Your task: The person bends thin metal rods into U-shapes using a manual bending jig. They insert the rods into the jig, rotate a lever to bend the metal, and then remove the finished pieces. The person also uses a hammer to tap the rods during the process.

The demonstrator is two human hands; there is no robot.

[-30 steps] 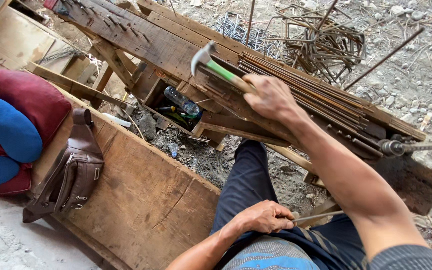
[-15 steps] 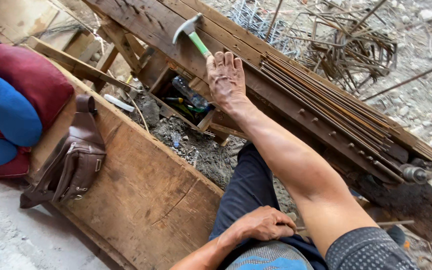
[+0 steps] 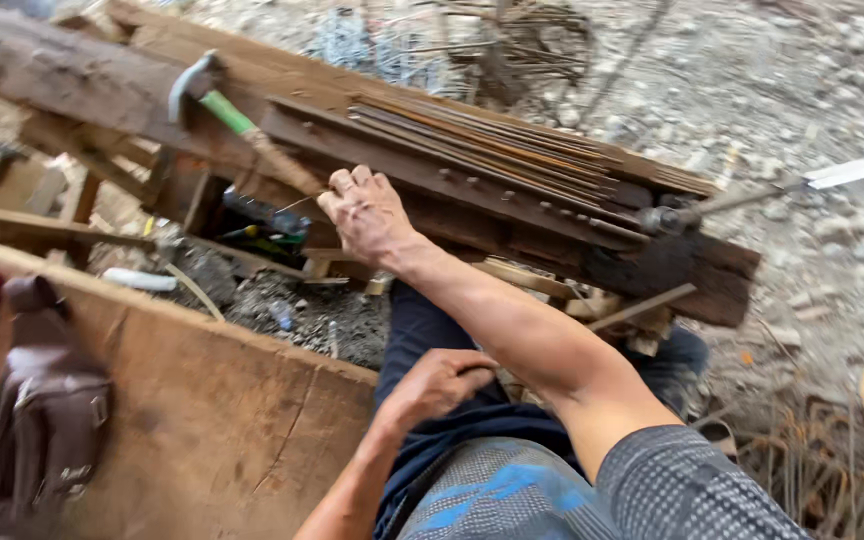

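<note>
A: Head view, only one I've got. Right hand (image 3: 364, 212) is out over the bench (image 3: 512, 215), fingers loosely curled, holding nothing that I can see. Hammer (image 3: 237, 120) lies on the bench just up-left of it.

B: Axis?

A: Handle runs diagonally, head at the far upper-left, butt end pointing down-right, straight at the right hand's knuckles. Butt looks touching or just short of the fingers; blur, can't tell which.

B: Left hand?

A: Left hand (image 3: 439, 382) is on my lap, half closed, maybe pinching something thin, can't tell. Well apart from the hammer. Right is clearly nearer.

B: Anything crowding it?

A: Rebar (image 3: 492, 150) bundle lies beside the handle to the right, roughly parallel with the bench.
</note>
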